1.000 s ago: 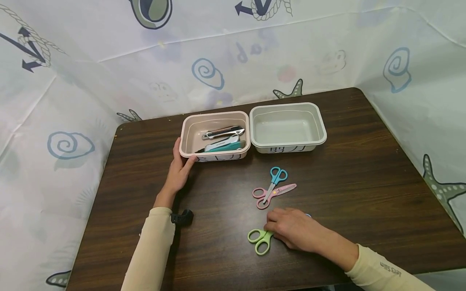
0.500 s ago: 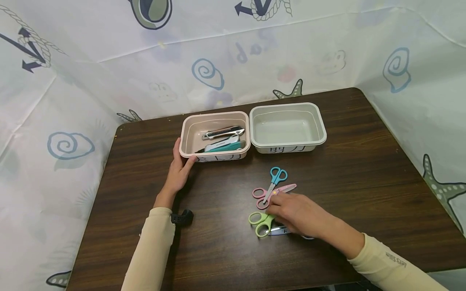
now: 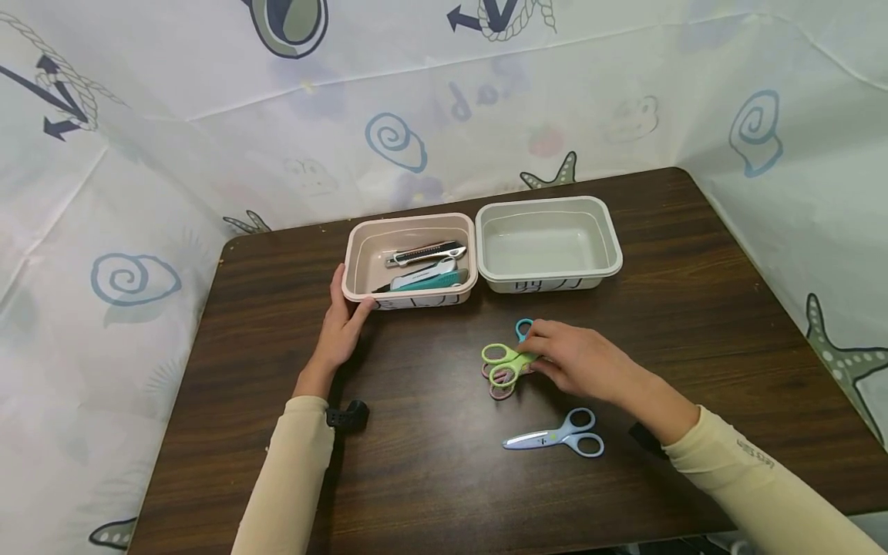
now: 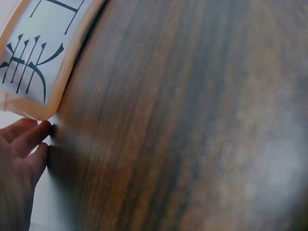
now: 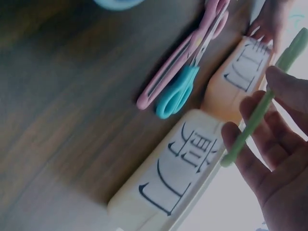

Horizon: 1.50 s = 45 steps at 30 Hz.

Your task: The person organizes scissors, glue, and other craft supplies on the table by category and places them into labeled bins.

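Observation:
My right hand (image 3: 590,358) pinches a pair of green scissors (image 3: 517,358) between thumb and fingers, raised off the table; its blades are hidden by the hand in the head view. Beneath lie pink scissors (image 5: 168,72) crossed by blue-handled scissors (image 5: 179,91), partly covered in the head view. Nearer the front rest lavender-blue scissors (image 3: 555,438). My left hand (image 3: 338,331) rests against the left front corner of a pink bin (image 3: 409,301), thumb at the front, fingers fairly straight along the side. Inside that bin lie several box cutters (image 3: 425,253).
A pale grey-green bin (image 3: 548,276) stands right beside the pink one, with nothing visible in it. Both carry paper labels with characters on the front. The dark wooden table (image 3: 694,324) meets a printed curtain (image 3: 458,154) at the back and sides.
My right hand has carried the green scissors up and away from the front, over the pink and blue pairs. This uncovers the lavender-blue scissors. My left hand stays at the bin.

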{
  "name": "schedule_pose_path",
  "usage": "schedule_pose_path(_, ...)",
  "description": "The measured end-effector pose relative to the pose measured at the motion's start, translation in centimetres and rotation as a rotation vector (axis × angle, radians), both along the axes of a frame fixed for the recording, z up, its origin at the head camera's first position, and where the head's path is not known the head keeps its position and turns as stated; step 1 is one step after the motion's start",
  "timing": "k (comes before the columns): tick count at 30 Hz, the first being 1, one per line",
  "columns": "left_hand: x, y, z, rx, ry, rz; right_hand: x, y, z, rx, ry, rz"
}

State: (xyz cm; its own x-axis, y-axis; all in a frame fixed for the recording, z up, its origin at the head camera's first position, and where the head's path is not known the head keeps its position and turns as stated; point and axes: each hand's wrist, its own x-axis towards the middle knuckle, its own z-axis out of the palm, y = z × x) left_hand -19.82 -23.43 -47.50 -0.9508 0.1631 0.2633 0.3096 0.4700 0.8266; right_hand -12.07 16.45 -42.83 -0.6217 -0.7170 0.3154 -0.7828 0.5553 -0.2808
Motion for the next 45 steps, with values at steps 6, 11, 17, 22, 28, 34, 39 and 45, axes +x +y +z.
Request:
schedule_pose_path(6,0.1,0.0,-0.1,0.003,-0.005,-0.006,-1.4,0.5,0.6,-0.021,0.031,-0.134)
schedule_pose_path(11,0.1,0.1,0.0,-0.004,-0.009,-0.002,-2.6,0.7,1.7,-0.015,0.068,-0.272)
schedule_pose_path(17,0.1,0.0,-0.1,-0.006,-0.006,0.002,-4.9,1.2,2.4,-0.021,0.069,-0.346)
schedule_pose_path(22,0.2,-0.1,-0.1,0.0,-0.012,-0.002,-7.1,1.7,2.5,0.025,0.031,-0.396)
schedule_pose_path(28,0.1,-0.1,-0.1,-0.009,-0.013,0.002,-9.2,2.1,2.4,0.079,-0.021,-0.476)
schedule_pose_path(34,0.0,-0.1,-0.1,-0.017,-0.005,0.007,-10.8,2.5,2.0,0.127,-0.118,-0.44)
schedule_pose_path(39,0.0,0.0,-0.1,-0.02,-0.015,0.013,-11.7,2.5,1.8,0.137,-0.241,-0.396)
schedule_pose_path(45,0.1,0.0,0.0,-0.019,-0.021,0.017,-12.6,2.7,1.3,0.102,-0.342,-0.38)
